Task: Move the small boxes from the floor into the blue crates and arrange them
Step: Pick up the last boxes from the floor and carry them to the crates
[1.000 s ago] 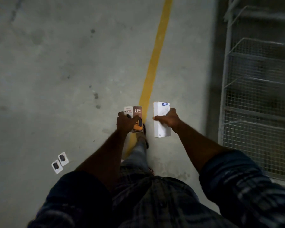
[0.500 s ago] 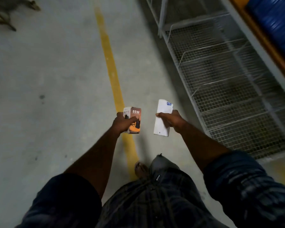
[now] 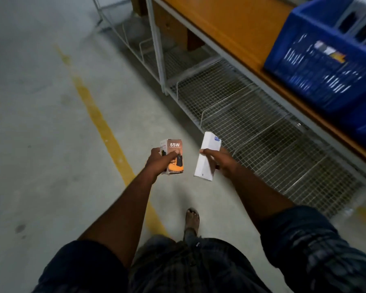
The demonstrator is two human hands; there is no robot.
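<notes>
Above the concrete floor (image 3: 51, 127), beside its yellow line (image 3: 106, 132), the person carries one small box in each hand toward the rack on their right. The left hand (image 3: 159, 160) is closed around an orange-and-white charger box (image 3: 173, 157) marked 65W, with the thumb lying across its printed front and the other fingers (image 3: 154, 151) wrapped behind its left edge; the box stands nearly upright. The right hand (image 3: 222, 161) clasps a long white box (image 3: 207, 157) at about mid-length, thumb over the near face and the rest of the fingers hidden behind it, so both ends stick out free, the upper end tilted away.

The blue crate (image 3: 325, 66) sits on the orange shelf (image 3: 230, 26) up to the right, well apart from both boxes, and it looks blurred. Below the shelf runs a wire mesh tier (image 3: 251, 123) with upright dividers.

The risks, as I judge them: the white box is pinched only at the middle, so a knock of its free end against the shelf edge or crate rim could twist it out of the grip and drop it onto the mesh. Lifting both boxes together leaves no spare hand to steady either. A sandalled foot (image 3: 191, 218) is mid-stride near the rack's base, where a stumble is possible.
</notes>
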